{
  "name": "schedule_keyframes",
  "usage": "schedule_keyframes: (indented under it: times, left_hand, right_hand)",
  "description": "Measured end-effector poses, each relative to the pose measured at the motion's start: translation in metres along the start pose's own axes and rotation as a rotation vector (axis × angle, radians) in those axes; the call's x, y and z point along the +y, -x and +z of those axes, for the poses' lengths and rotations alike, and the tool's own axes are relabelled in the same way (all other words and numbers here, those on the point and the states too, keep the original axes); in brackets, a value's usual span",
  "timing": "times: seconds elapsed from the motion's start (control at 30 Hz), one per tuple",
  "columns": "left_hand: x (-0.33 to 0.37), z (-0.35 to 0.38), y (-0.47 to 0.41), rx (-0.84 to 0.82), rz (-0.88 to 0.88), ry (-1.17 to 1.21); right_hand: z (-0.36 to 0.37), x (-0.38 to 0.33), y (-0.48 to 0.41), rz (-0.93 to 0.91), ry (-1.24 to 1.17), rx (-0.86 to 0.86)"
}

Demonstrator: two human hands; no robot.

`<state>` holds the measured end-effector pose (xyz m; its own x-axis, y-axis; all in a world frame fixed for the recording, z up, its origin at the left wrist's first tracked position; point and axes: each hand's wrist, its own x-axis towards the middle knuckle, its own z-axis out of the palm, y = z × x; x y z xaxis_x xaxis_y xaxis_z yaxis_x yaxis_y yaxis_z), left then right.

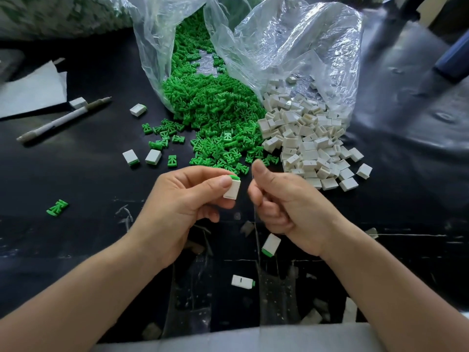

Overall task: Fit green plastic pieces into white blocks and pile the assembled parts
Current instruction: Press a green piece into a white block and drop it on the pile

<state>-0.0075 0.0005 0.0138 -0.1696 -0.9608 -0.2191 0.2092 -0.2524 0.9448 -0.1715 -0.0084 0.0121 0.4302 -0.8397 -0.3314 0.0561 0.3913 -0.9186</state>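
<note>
Left hand (182, 199) pinches one assembled block (232, 189); two bags (304, 47) behind.

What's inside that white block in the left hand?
A green piece: only its end shows above the white block the left hand pinches. The rest is hidden inside.

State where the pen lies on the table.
In the head view, the pen lies at the far left, below the white paper sheet, beside a lone white block.

Single view, worn on the head, tilted forward and down over the black table (88, 174). Very close in: left hand (182, 199) pinching a white block (232, 189) and right hand (286, 201) sit dead centre; plastic bags (291, 47) lie beyond the fingertips.
</note>
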Motion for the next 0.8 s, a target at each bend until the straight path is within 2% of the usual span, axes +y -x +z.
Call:
schedule_keyframes:
  times: [0.1, 0.23, 0.33, 0.47, 0.6, 0.7, 0.8]
  left_hand:
    - [-0.003, 0.001, 0.004, -0.068, 0.068, -0.186]
    - [-0.011, 0.005, 0.009, -0.214, 0.116, -0.444]
    - [-0.013, 0.006, 0.013, -0.366, 0.096, -0.545]
    - [-0.011, 0.004, 0.013, -0.361, 0.123, -0.549]
    - [-0.008, 0.003, 0.011, -0.334, 0.126, -0.551]
    - [-0.008, 0.004, 0.010, -0.273, 0.127, -0.513]
    - [-0.009, 0.001, 0.006, -0.124, 0.146, -0.465]
  right_hand:
    - [-0.007, 0.000, 0.000, -0.164, 0.106, 0.167]
    - [-0.023, -0.002, -0.003, -0.397, 0.641, 0.608]
    - [-0.033, -0.005, -0.004, -0.463, 0.924, 0.786]
    - [-0.041, -0.006, -0.006, -0.317, 1.125, 0.775]
    - [-0.044, -0.003, -0.008, -0.252, 1.257, 0.750]
    - [-0.045, -0.003, -0.009, -0.302, 1.237, 0.772]
    - [-0.039, -0.005, -0.007, -0.468, 1.048, 0.760]
